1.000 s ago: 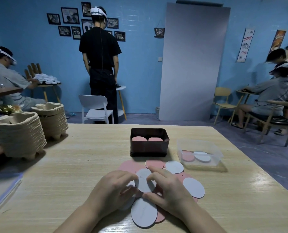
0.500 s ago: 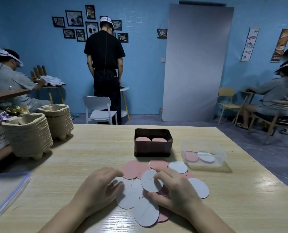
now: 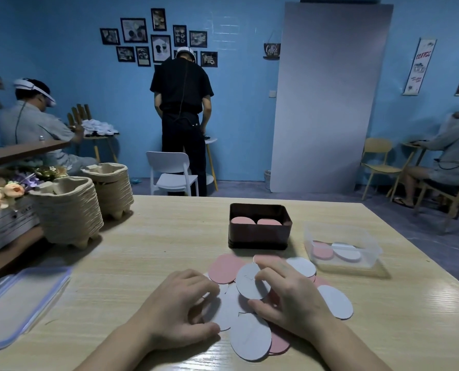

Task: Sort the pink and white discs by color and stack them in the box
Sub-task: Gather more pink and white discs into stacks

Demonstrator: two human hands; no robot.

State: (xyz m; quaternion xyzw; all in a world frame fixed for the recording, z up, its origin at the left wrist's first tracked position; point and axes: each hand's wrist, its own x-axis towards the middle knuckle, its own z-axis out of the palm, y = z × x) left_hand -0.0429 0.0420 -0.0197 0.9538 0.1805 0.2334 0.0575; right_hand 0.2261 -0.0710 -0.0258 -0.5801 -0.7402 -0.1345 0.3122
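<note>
A loose pile of pink and white discs lies on the wooden table (image 3: pixel 148 253) in front of me. My right hand (image 3: pixel 290 298) pinches a white disc (image 3: pixel 249 282) between thumb and fingers, lifted at a tilt over the pile. My left hand (image 3: pixel 177 306) rests with curled fingers on white discs at the pile's left side. A pink disc (image 3: pixel 224 269) lies at the pile's far left, another white disc (image 3: pixel 335 301) at its right. Behind the pile stands a dark brown box (image 3: pixel 259 236) with pink discs (image 3: pixel 241 220) inside.
A clear plastic tub (image 3: pixel 340 242) at the right holds one pink and one white disc. Stacks of pulp egg trays (image 3: pixel 67 212) stand at the left, a clear lid (image 3: pixel 22 295) lies near the left edge. Other people sit and stand in the room behind.
My right hand has raised the white disc higher off the pile. My left hand slid left and down onto the white discs. The camera view shifted right.
</note>
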